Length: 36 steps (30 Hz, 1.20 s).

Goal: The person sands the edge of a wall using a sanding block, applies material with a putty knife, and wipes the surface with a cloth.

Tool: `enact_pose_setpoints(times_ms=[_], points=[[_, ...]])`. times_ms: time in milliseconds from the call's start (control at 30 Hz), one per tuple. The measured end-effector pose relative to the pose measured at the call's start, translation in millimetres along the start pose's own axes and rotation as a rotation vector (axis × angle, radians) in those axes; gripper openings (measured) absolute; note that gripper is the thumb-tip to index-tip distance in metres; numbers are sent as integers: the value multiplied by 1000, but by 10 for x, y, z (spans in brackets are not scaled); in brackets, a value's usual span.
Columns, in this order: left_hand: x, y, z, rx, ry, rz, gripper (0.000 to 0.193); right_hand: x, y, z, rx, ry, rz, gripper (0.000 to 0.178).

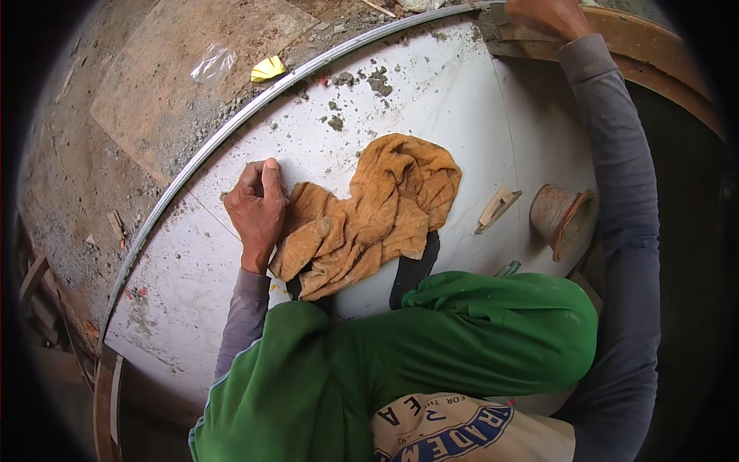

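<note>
My left hand is closed with the thumb on top, resting at the white tiled surface beside the crumpled orange-brown cloth. Whatever its curled fingers may hold is hidden. At the top edge, my right hand reaches far out to where the metal edge strip meets a brown wooden board. Its fingers are blurred and partly cut off. The cloth lies in folds in front of my knees, over dark strips that show below it.
Grey mortar crumbs are scattered over the tiles. To the right stand a rusty round can and a small wooden-handled tool. Beyond the strip lie a yellow wrapper, clear plastic and dusty ground. A dark drop lies at far right.
</note>
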<state>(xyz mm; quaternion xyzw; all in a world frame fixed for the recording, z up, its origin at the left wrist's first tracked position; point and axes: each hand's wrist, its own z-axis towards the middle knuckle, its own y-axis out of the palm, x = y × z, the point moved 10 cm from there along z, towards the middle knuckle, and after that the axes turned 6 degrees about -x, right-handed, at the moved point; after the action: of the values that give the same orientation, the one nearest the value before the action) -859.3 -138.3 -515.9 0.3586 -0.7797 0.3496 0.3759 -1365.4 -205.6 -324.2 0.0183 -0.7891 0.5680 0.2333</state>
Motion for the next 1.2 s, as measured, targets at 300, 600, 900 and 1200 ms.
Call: enact_pose_setpoints(times_ms=[300,600,900,1200], points=[[66,-46,14,6,99,57,31,268,-240,-528,-135,138,185,29],[82,-12,6,18,129,76,31,787,-513,-1656,-84,277,419,31],[96,-15,37,41,139,92,33,471,-303,-1195,-43,238,234,21],[31,0,-1,62,168,141,32,357,-110,-1043,-30,148,203,24]])
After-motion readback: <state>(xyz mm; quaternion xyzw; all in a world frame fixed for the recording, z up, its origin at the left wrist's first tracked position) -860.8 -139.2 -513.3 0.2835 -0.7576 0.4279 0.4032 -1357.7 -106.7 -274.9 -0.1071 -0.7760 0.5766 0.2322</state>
